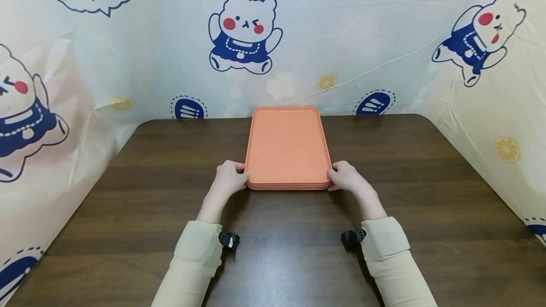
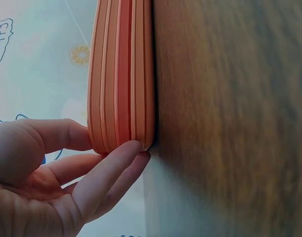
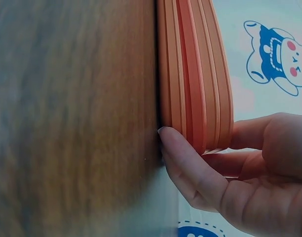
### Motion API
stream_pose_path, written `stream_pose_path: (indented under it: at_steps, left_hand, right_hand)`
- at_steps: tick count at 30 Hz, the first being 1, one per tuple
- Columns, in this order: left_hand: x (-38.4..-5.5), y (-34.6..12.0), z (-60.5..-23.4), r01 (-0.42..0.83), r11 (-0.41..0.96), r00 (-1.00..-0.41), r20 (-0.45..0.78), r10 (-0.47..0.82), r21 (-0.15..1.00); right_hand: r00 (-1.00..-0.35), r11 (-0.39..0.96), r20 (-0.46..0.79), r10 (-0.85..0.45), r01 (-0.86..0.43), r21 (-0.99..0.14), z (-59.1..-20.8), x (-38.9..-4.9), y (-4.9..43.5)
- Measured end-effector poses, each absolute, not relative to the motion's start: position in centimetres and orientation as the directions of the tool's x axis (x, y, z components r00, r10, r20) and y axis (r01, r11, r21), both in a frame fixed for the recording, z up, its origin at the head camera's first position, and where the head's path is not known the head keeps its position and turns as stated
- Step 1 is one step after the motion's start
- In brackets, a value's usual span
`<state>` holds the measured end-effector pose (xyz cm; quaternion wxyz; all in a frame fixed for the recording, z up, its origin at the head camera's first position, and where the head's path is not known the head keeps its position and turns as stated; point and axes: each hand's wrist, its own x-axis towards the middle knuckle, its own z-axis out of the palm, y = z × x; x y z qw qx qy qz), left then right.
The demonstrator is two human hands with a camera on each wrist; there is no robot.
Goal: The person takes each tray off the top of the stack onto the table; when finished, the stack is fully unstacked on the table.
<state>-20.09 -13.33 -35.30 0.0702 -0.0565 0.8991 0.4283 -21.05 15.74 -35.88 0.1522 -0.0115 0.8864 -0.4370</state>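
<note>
A stack of several orange rectangular trays (image 1: 288, 146) lies at the far middle of the table. One layer in the stack (image 2: 123, 74) shows a redder edge in both wrist views. My left hand (image 1: 230, 177) grips the stack's left side near its front corner, thumb at the top rim and fingertips low by the bottom layer. On the opposite side, my right hand (image 1: 346, 177) holds the stack the same way. In the right wrist view, the fingers (image 3: 190, 160) reach down the stacked edges to the lowest tray, close to the tabletop.
The dark wooden table (image 1: 290, 236) has rounded far corners. Behind and beside it hangs a pale sheet (image 1: 170, 37) printed with cartoon bears and lemon slices. The stack's far edge lies close to this sheet. A small black device (image 1: 229, 239) sits at each wrist.
</note>
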Motion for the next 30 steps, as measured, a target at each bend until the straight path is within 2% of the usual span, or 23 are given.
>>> stream_pose_path:
  at_steps: [8, 30]
  left_hand:
    - [-20.02, -13.41, -35.36, -0.166, 0.624, -0.984, -0.167, -0.058, 0.763]
    - [-19.8, -13.53, -34.83, -0.093, 0.736, -0.995, -0.089, -0.045, 0.67]
  right_hand:
    - [-0.956, 0.625, -0.255, -0.143, 0.112, -0.773, -35.95, -21.02, 15.74]
    - [-0.951, 0.563, -0.27, -0.149, 0.143, -0.814, -35.94, -21.19, 15.92]
